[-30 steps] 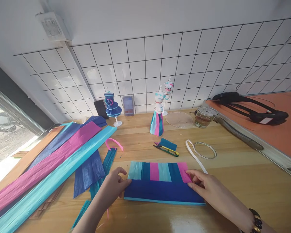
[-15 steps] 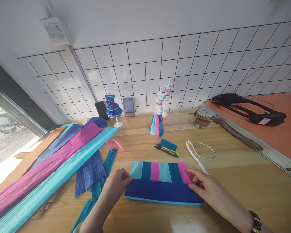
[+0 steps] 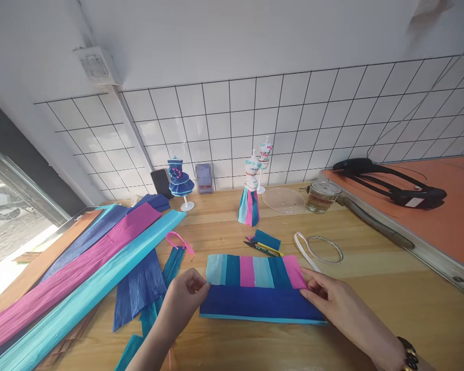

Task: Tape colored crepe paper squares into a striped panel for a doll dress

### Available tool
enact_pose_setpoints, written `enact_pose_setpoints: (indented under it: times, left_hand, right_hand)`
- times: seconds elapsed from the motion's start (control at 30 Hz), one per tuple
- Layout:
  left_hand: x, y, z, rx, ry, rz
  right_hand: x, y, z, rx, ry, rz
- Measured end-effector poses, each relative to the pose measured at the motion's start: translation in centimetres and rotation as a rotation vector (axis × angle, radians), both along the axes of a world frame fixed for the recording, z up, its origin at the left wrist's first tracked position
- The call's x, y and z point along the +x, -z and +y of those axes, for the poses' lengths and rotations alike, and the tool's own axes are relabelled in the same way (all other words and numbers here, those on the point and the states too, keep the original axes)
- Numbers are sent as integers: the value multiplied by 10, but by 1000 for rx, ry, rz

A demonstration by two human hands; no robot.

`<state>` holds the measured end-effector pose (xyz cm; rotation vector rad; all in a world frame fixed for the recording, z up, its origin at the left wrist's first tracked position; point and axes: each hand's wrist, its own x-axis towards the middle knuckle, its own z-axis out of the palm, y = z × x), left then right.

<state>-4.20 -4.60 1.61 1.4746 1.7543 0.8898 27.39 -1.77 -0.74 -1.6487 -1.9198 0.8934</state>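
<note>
A striped strip (image 3: 247,271) in light teal, dark teal and pink lies along the top edge of a dark blue piece (image 3: 261,303) that has a light blue lower border. At its left end, my left hand (image 3: 187,293) pinches the layered edge between thumb and fingers. My right hand (image 3: 327,293) grips the pink right end, where strip and blue piece meet. Just beyond the strip are yellow-green snips (image 3: 266,248) and a dark teal scrap (image 3: 268,239).
Crepe paper lengths, pink (image 3: 116,239) and light blue (image 3: 139,252), spread at the left. Dressed mini forms (image 3: 181,183), (image 3: 249,203) stand behind. A lidded cup (image 3: 323,196), a white tape roll (image 3: 325,250) and a black headset (image 3: 394,188) are at the right.
The head view has tilted up slightly, so the background sits lower. Both hands keep their hold on the strip and blue piece, with hardly any movement.
</note>
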Motion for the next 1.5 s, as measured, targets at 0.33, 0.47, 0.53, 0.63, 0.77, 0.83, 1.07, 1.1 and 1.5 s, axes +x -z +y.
enact_pose_setpoints:
  times: [0.33, 0.47, 0.53, 0.63, 0.77, 0.83, 1.07, 1.1, 1.5]
  left_hand:
    - [-2, -12, 21, 225, -55, 70]
    - [0, -25, 44, 322, -101, 24]
    - [2, -31, 59, 351, -105, -36]
    - [5, -37, 82, 388, -91, -131]
    - [10, -40, 109, 427, -60, -210]
    - [12, -41, 122, 437, -49, -239]
    - [14, -46, 154, 482, -20, -291]
    - [14, -48, 157, 495, -18, -288]
    - [19, -58, 183, 589, 8, -315]
  right_hand:
    - [2, -10, 37, 136, 63, 123]
    - [-2, -31, 57, 222, 102, 189]
    - [-2, -43, 71, 254, 91, 208]
    - [-1, -59, 95, 307, 75, 239]
    - [1, -74, 123, 353, 86, 263]
    - [2, -77, 135, 356, 92, 274]
    - [4, -78, 165, 334, 131, 317]
    - [4, -79, 167, 337, 137, 325]
    - [5, -84, 183, 403, 238, 420]
